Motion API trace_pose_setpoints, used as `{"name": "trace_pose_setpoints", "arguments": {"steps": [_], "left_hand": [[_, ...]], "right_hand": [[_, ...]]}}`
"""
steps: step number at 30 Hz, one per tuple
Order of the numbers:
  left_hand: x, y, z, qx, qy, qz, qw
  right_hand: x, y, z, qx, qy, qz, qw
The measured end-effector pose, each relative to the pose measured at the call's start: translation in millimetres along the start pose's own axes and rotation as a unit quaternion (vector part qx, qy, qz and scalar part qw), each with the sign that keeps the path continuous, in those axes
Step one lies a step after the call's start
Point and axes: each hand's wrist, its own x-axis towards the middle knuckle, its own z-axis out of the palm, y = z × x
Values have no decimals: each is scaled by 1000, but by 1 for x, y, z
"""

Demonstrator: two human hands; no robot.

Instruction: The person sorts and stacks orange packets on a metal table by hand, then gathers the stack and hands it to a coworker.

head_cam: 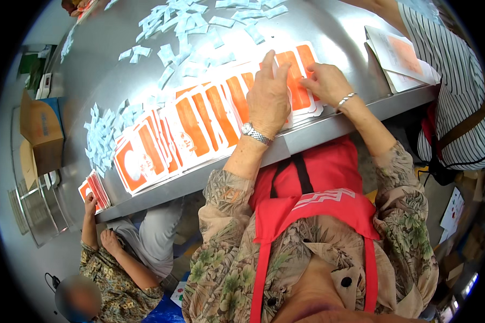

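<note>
Flat orange-and-white printed bags point(196, 127) lie overlapped in a long fanned row along the near edge of the metal table. My left hand point(270, 95) is over the right part of this row, thumb and forefinger raised and spread at a bag's upper edge; whether it pinches a bag I cannot tell. Just to its right, my right hand point(327, 82) has its fingertips at the rightmost bags point(307, 76), fingers bent. Small light-blue packets point(186, 24) are scattered beyond the row, and a heap of similar packets point(101, 137) lies by its left end.
The steel table's front edge point(315, 131) runs in front of me. At the left a co-worker's hand point(90, 203) touches a stack of bags point(99, 189). Another person in a striped top point(448, 80) stands at the right, near more bags point(402, 56). An opened cardboard box point(44, 137) stands beyond the table's left end.
</note>
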Motion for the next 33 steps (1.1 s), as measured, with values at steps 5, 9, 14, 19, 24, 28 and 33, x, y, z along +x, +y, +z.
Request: {"name": "trace_pose_setpoints", "arguments": {"steps": [5,9,14,19,24,28,33], "left_hand": [[4,-3,-5,70,-144,60,985],[11,-18,-15,90,-210,55,972],[16,-32,2,-94,-96,-58,989],[25,-46,-7,-123,-152,-104,975],[26,-75,-9,-247,-162,-91,951],[29,-67,-14,-264,-193,-144,934],[24,-49,-13,-208,-158,-135,956]], "right_hand": [[18,3,18,109,19,29,993],[13,2,14,173,7,-25,985],[5,-17,10,257,-76,8,963],[5,-15,21,334,-64,-60,939],[15,-27,21,365,-112,-59,922],[20,-5,8,318,-88,32,943],[37,8,-5,-113,60,-30,991]]}}
